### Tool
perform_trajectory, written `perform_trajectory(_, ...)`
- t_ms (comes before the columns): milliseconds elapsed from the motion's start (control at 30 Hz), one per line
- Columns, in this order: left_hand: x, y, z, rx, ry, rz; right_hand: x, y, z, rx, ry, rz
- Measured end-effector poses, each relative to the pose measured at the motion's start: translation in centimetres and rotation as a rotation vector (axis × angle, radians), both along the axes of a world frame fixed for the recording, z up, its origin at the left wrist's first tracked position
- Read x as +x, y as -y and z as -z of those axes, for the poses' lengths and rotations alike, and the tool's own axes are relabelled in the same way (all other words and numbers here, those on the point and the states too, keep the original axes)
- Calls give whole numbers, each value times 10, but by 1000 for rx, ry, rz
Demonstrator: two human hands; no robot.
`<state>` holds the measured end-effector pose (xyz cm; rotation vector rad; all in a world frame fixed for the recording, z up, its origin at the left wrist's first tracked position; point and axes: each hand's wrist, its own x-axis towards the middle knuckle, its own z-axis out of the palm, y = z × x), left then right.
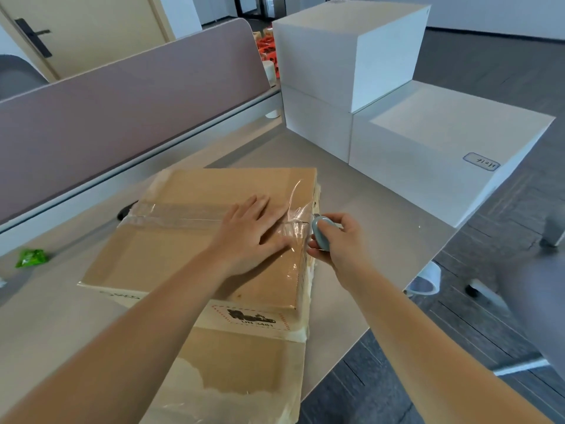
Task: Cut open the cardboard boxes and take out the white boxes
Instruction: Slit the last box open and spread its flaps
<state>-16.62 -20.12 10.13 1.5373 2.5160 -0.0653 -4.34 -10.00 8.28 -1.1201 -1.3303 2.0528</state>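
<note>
Left hand (249, 232) lies flat on the cardboard box (195, 240) mid-frame; right hand (337, 240) grips the cutter (321, 232) at the tape (171, 220). I'd cut shallow, away from those fingers.

Matt brown cardboard box (189, 258) under glossy clear tape (171, 220).

bare forearms, no sleeves, left hand (247, 237), right hand (342, 240)
</note>
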Motion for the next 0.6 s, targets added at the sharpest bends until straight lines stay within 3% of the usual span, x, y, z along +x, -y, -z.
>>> perform_trajectory(267,-4,0,8,61,-21,4,0,-4,4,210,15,-52)
perform_trajectory(600,-6,-2,13,52,-25,-6,-1,-18,6,277,3,-195)
